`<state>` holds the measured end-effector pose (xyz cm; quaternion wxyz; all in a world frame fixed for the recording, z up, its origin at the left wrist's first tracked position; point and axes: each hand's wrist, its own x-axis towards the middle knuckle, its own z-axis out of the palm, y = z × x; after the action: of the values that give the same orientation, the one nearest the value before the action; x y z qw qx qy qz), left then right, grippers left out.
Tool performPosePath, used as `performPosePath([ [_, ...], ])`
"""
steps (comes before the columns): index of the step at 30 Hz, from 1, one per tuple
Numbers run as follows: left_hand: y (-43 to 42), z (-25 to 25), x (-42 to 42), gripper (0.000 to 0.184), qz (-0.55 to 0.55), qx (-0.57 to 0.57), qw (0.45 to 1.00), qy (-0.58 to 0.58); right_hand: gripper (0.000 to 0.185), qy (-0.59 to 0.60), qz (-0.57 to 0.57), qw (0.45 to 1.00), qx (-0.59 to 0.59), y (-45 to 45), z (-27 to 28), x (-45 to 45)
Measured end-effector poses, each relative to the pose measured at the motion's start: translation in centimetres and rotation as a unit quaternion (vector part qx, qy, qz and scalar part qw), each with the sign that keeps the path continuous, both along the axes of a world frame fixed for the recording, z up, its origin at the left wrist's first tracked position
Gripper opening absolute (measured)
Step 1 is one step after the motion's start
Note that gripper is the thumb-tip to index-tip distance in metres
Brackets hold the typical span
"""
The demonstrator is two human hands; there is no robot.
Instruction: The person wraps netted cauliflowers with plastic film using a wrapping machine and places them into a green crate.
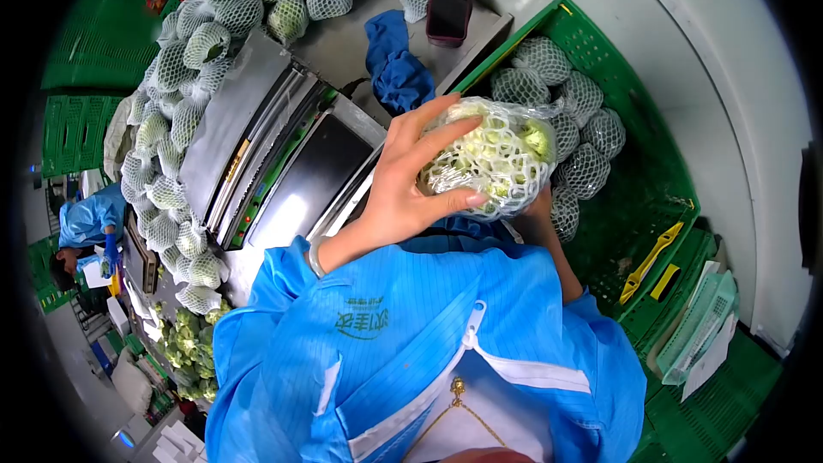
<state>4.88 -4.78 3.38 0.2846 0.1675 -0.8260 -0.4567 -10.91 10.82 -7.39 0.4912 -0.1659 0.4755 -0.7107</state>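
Observation:
A pale green vegetable in white foam netting and clear film (493,159) is held in front of my chest. My left hand (411,167) grips its left side, with the fingers over the top and the thumb on the near side. Against its lower right side is my right hand (537,213), its fingers mostly hidden behind the vegetable. Just beyond, a green crate (634,90) holds several netted, film-wrapped vegetables (585,170).
Many netted vegetables (184,120) are piled at the left, beside a machine with a dark panel (330,154). A blue cloth (394,60) and a phone (448,10) lie on the metal surface. Yellow tools (650,264) rest by the crate. A co-worker (86,223) is far left.

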Motion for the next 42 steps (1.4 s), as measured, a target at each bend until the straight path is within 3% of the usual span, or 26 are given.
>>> performPosePath([
  [5,0.6,-2.3,-3.7,0.044,-0.003,0.212,0.976,0.055,0.134,0.054,-0.048,0.997,-0.035,0.6,1.9,-1.3],
  [7,1.3,-4.1,-6.2,0.043,-0.005,0.365,0.926,0.095,0.137,0.133,-0.078,0.987,-0.039,0.8,3.0,-2.4],
  [9,2.2,-4.2,-8.6,0.038,-0.018,0.568,0.815,0.116,0.141,0.150,-0.117,0.978,-0.088,1.6,4.3,-3.7],
  [11,4.2,-4.9,-11.4,0.040,-0.040,0.387,0.918,0.081,0.143,0.140,-0.174,0.969,-0.104,2.9,4.5,-4.7],
  [13,7.2,-5.7,-13.5,0.044,-0.113,0.191,0.974,0.055,0.132,0.210,-0.246,0.946,0.029,5.9,2.4,-6.7],
  [14,8.6,-6.9,-14.5,0.045,-0.132,0.103,0.983,0.071,0.127,0.148,-0.257,0.955,0.022,7.4,2.5,-8.0],
  [15,9.5,-7.2,-15.7,0.051,-0.171,0.106,0.978,0.047,0.122,0.085,-0.265,0.960,0.012,8.6,2.9,-9.4],
  [17,9.9,-8.4,-18.3,0.058,-0.277,0.187,0.942,-0.018,0.116,0.170,-0.287,0.941,0.046,12.3,1.9,-12.2],
  [19,9.8,-9.8,-20.8,0.066,-0.264,0.006,0.961,-0.076,0.113,0.244,-0.284,0.922,0.105,15.7,1.1,-15.8],
  [22,9.2,-11.9,-23.8,0.063,-0.238,-0.129,0.955,-0.120,0.109,0.440,-0.255,0.819,0.264,20.5,-2.3,-22.3],
  [23,9.3,-12.8,-24.2,0.061,-0.255,-0.137,0.948,-0.132,0.109,0.517,-0.234,0.761,0.314,21.3,-4.0,-24.2],
  [26,9.8,-14.2,-24.2,0.052,-0.307,-0.118,0.935,-0.132,0.109,0.596,-0.196,0.679,0.381,20.9,-10.0,-27.9],
  [27,10.1,-14.4,-23.7,0.050,-0.325,-0.105,0.930,-0.138,0.112,0.563,-0.159,0.671,0.455,19.4,-10.8,-27.9],
  [32,10.5,-12.7,-20.1,0.049,-0.376,-0.062,0.907,-0.180,0.114,0.552,-0.141,0.697,0.436,17.8,-10.8,-28.4],
  [35,9.2,-10.3,-17.9,0.048,-0.372,-0.032,0.917,-0.142,0.110,0.601,-0.102,0.642,0.465,17.8,-9.6,-28.1],
  [36,8.2,-9.7,-16.9,0.048,-0.361,-0.032,0.924,-0.123,0.108,0.639,-0.094,0.587,0.488,18.1,-9.8,-28.3],
  [38,5.5,-7.8,-13.8,0.049,-0.300,-0.039,0.947,-0.108,0.102,0.680,-0.081,0.561,0.465,16.8,-8.5,-27.6],
  [40,2.1,-6.3,-9.4,0.046,-0.212,-0.023,0.973,-0.089,0.102,0.713,-0.029,0.582,0.390,18.5,-12.3,-29.9],
  [42,-2.0,-5.1,-4.0,0.042,-0.115,0.002,0.992,-0.058,0.093,0.691,-0.021,0.628,0.357,18.5,-12.1,-30.9],
])
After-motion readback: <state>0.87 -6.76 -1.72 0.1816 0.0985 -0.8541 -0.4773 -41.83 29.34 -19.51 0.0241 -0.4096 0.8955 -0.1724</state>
